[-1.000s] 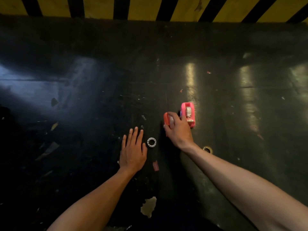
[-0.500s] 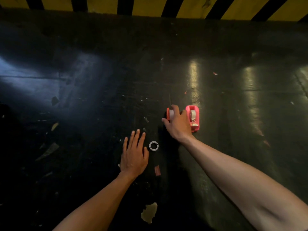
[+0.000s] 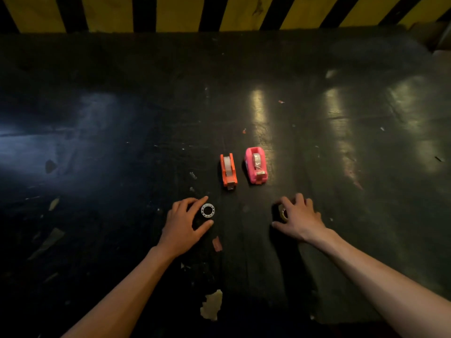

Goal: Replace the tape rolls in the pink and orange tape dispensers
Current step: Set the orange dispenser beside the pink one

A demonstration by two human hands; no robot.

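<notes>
An orange tape dispenser and a pink tape dispenser stand side by side on the dark table, each with a tape roll in it. Nearer to me lies a white ring-shaped tape core. My left hand curls around it, forefinger above and thumb below, fingertips close to its rim. On the right a yellowish tape roll lies flat, half hidden under my right hand, whose fingers close over it.
A yellow and black striped wall runs along the table's far edge. Scraps of old tape and worn patches dot the surface, one reddish scrap between my forearms.
My right hand has let go of the orange dispenser, pulled back toward me and dropped onto the yellowish roll. My left hand has turned and curled around the white core.
</notes>
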